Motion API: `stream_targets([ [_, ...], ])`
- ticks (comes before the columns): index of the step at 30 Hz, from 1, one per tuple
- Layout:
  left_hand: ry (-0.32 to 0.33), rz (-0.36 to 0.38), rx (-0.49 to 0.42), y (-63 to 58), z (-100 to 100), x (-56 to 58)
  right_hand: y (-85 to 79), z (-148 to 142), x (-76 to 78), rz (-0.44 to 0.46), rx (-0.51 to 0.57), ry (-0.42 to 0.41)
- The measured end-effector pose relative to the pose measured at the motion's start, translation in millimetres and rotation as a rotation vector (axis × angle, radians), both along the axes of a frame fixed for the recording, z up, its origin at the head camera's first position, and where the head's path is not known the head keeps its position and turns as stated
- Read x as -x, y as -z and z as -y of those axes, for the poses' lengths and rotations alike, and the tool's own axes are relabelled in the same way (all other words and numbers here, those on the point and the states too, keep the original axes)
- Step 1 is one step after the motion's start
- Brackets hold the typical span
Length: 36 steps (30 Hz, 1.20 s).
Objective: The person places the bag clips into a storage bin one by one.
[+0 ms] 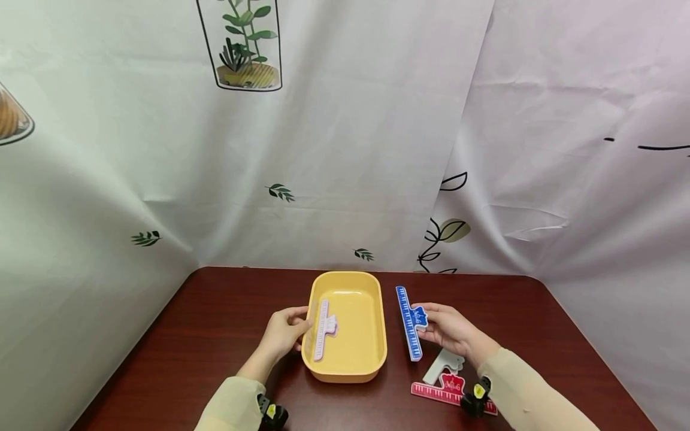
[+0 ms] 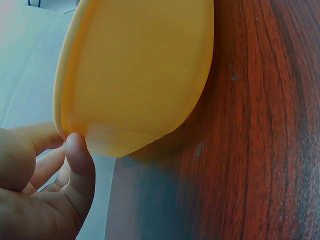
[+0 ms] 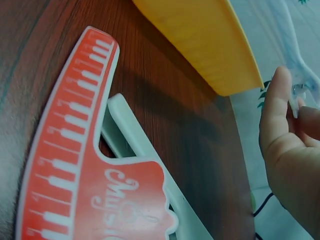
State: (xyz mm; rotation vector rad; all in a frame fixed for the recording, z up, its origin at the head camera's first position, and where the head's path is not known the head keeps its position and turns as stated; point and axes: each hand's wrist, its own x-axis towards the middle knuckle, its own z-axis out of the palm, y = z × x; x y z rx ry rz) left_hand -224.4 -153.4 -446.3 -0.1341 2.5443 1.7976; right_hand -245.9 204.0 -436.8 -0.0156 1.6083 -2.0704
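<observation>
At the left, the left hand point(image 1: 281, 333) pinches the rounded rim of the smooth yellow tray point(image 1: 358, 329), where a pink clip point(image 1: 322, 331) lies, and, past a narrow gap of wood-grained table point(image 1: 396, 350), the right hand point(image 1: 451, 329) pinches the straight-edged blue clip point(image 1: 409, 323).

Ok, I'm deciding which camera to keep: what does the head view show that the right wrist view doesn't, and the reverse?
Only the head view: the left hand, the pale pink clip and a printed plant jar. Only the right wrist view: a dark cable. Both: the right hand holding the blue clip, the yellow tray, red clip, white clip and table.
</observation>
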Motion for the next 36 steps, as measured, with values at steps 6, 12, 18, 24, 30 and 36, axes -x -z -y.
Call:
stream_targets([
  [6, -0.001, -0.008, -0.008, 0.3, 0.3, -1.1, -1.3, -2.3, -3.8, 0.002, 0.135, -0.053],
  [12, -0.002, -0.011, -0.02, 0.8, 0.8, -1.1, -3.0, -1.2, -4.2, 0.031, 0.164, -0.069],
  [18, -0.003, -0.013, -0.022, 1.4, 1.1, -0.7, -2.6, -0.6, -4.4, 0.064, 0.117, -0.006],
  [24, -0.002, -0.018, -0.02, 1.3, 0.5, -1.2, -2.3, -2.9, -6.0, 0.018, 0.122, -0.014],
  [30, -0.004, -0.02, -0.019, 1.8, -0.1, -0.7, -4.0, -1.7, -6.7, 0.021, 0.104, 0.004],
  [36, -0.002, -0.017, -0.022, 1.2, 0.2, -0.5, -7.1, -0.1, -7.5, 0.016, 0.062, 0.032],
])
